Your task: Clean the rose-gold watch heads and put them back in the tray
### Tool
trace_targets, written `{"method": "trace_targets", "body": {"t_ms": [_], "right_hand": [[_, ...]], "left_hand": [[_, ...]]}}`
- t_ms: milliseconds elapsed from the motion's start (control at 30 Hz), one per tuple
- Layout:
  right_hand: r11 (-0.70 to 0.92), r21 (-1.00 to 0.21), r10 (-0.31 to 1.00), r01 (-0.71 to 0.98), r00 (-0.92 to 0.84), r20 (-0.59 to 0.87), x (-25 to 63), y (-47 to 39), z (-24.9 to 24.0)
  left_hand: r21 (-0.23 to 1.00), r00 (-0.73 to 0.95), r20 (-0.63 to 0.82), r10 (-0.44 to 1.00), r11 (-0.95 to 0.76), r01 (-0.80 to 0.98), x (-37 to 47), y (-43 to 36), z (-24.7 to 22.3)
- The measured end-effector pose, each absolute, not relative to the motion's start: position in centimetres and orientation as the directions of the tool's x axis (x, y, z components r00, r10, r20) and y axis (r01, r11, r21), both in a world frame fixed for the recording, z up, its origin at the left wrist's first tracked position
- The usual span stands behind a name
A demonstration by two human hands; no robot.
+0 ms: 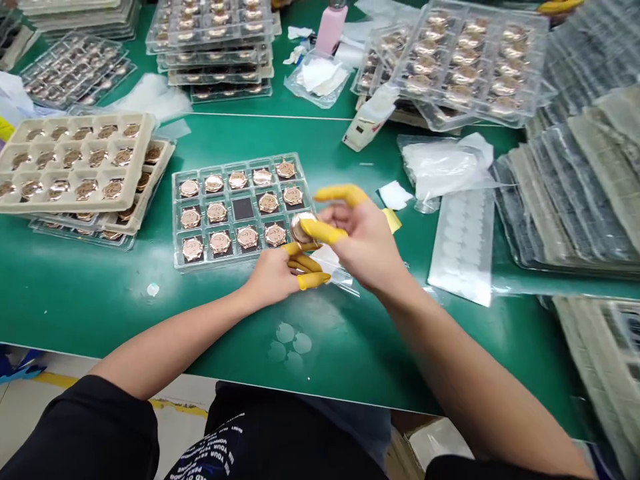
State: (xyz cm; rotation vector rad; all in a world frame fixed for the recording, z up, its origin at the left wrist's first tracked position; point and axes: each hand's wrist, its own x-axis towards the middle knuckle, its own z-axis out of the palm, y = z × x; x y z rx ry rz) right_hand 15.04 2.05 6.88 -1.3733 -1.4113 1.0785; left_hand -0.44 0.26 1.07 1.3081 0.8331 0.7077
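Note:
A rose-gold watch case [300, 228], blurred and partly hidden, is between my two hands at the near right corner of a clear plastic tray [203, 265]. My left hand [280, 270] is curled just below it, a yellow-covered fingertip against its lower edge. Over its right side lies the yellow-covered thumb of my right hand [365, 233], while the index finger stretches out above, smeared by motion. Rows of similar watch cases sit face up in the tray. One compartment [243, 209] in the middle row shows only its dark bottom. Clear film [347, 283] lies beside my left fingers.
Beige trays [75, 160] of watch cases are stacked at left. More trays [215, 50] stand behind, others [460, 60] at back right. A white bottle [370, 119], pink bottle [331, 28] and sticker sheet [463, 247] lie about. Stacked trays [580, 187] line the right.

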Motion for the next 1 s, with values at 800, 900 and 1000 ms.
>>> {"method": "trace_targets", "body": {"t_ms": [800,900,1000], "right_hand": [[0.028,-0.482,0.903,0.876,0.184,0.388,25.0,1.1,0.9],[0.037,-0.425,0.926,0.904,0.129,0.355,25.9,1.4,-0.1],[0.232,-0.514,0.895,0.826,0.026,0.446,24.8,-0.1,1.2]], "left_hand": [[0.98,0.372,-0.198,0.907,0.175,0.094,-0.3,-0.1,1.9],[0.982,0.377,-0.188,0.907,0.166,0.091,-0.3,0.0,1.7],[0.984,0.377,-0.178,0.909,0.157,0.085,-0.3,0.0,1.5]]}}
